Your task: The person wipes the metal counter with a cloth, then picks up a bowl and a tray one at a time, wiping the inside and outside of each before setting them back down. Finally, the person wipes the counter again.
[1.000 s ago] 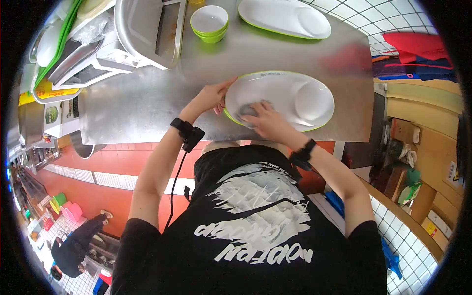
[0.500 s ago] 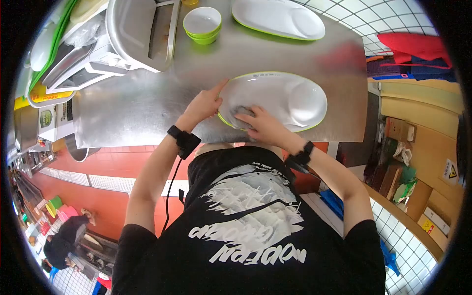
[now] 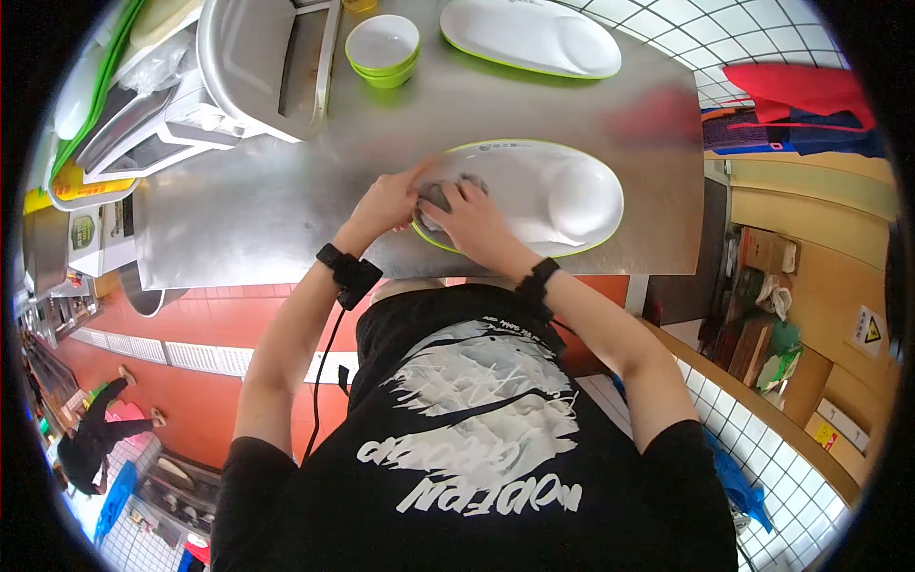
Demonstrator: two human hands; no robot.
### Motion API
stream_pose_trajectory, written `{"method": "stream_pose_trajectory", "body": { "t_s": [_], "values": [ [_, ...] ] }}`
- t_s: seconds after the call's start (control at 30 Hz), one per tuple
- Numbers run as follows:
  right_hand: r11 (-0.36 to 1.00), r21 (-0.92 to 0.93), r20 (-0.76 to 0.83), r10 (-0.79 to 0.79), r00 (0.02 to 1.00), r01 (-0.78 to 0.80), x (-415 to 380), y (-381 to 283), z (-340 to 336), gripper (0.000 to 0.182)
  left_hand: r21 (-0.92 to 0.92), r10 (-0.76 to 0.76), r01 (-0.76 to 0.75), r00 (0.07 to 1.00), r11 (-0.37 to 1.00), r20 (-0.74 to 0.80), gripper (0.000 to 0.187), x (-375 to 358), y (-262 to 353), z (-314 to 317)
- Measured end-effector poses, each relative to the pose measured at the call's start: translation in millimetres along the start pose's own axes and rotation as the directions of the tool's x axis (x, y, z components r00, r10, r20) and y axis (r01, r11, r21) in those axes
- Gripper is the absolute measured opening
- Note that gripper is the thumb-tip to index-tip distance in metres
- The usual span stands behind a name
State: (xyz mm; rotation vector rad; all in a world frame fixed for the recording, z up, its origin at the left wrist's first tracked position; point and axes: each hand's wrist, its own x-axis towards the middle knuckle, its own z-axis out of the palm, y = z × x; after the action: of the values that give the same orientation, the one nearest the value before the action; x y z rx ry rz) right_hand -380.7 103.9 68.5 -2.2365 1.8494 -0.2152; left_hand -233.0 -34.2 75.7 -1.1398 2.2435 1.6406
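Note:
A long white oval plate (image 3: 519, 191) with a lime-green rim and a round hollow at its right end lies on the steel table in front of me. My left hand (image 3: 386, 202) is at its left edge, index finger stretched along the rim and the other fingers curled against the side. With my right hand (image 3: 469, 217) I press a crumpled grey cloth (image 3: 440, 195) onto the plate's left part, fingers bent over it. The cloth's underside is hidden.
Behind the plate stand stacked white-and-green bowls (image 3: 383, 48) and another oval plate (image 3: 534, 36). A large grey-white bin (image 3: 262, 71) occupies the table's back left. Farther off at lower left, another person (image 3: 91, 439) in dark clothes is on the red floor.
My right hand has moved left and slightly up over the plate with the cloth, closer to my left hand. The left hand stays at the rim. The distant person has shifted.

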Motion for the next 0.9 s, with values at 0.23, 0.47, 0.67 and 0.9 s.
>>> {"method": "stream_pose_trajectory", "body": {
  "t_s": [0.23, 0.47, 0.67, 0.9],
  "values": [
    [0.923, -0.334, -0.039, 0.192, 0.981, -0.193, -37, 70, -15, 0.044, 0.018, -0.005, 0.006, 0.998, 1.000, -0.061, 0.069, 1, 2, 4],
    [0.930, -0.020, -0.097, 0.363, 0.927, -0.366, -9, 51, -7, 0.051, 0.053, 0.043, -0.037, 0.991, 0.998, -0.123, 0.068, -1, -1, 9],
    [0.993, 0.110, -0.005, -0.047, 0.999, 0.047, -55, 22, -20, 0.054, 0.084, 0.002, 0.011, 0.989, 0.996, -0.151, 0.067, -4, -2, 11],
    [0.941, -0.247, 0.161, 0.274, 0.948, -0.230, -67, 74, -44, 0.044, 0.136, 0.023, -0.004, 0.990, 0.991, -0.139, 0.067, -6, 2, 11]
  ]
}}
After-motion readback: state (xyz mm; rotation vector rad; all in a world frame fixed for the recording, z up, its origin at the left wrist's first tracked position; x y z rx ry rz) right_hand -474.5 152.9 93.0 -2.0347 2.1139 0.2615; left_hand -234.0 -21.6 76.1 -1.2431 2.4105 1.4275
